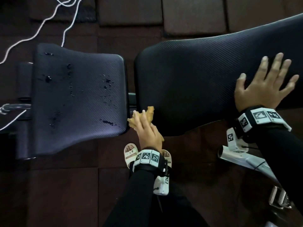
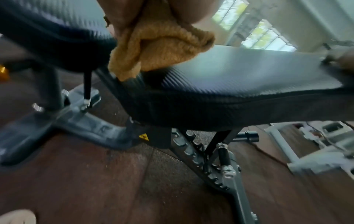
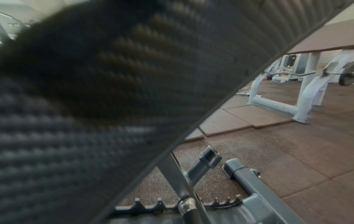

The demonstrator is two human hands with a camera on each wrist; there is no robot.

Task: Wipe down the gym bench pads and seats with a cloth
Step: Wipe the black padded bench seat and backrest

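- Dark reddish-brown rubber floor tiles (image 1: 65, 185) are lying under the bench, and two white cables (image 1: 49, 18) are trailing across them at the upper left of the head view.
- Seat pad (image 1: 77, 99) is sitting to the left, with dark wet spots and streaks showing on its textured black surface.
- Back pad (image 1: 196, 76) is sitting to the right, apart from the seat by a narrow gap, and is rising toward the upper right (its ribbed underside is filling much of the right wrist view).
- Left hand (image 1: 148, 131) is gripping a mustard-yellow cloth (image 1: 142, 116), fingers curled round it; the bunched cloth (image 2: 157, 50) is touching the near corner of the back pad, right at the gap.
- Right hand (image 1: 264, 84) is lying flat on the back pad farther up, fingers spread and straight.
- Two feet in pale sandals (image 1: 130, 153) are standing on the floor just beside the left wrist.
- Grey steel frame (image 2: 91, 125) with a notched adjustment rail (image 3: 172, 204) is showing below the pads.
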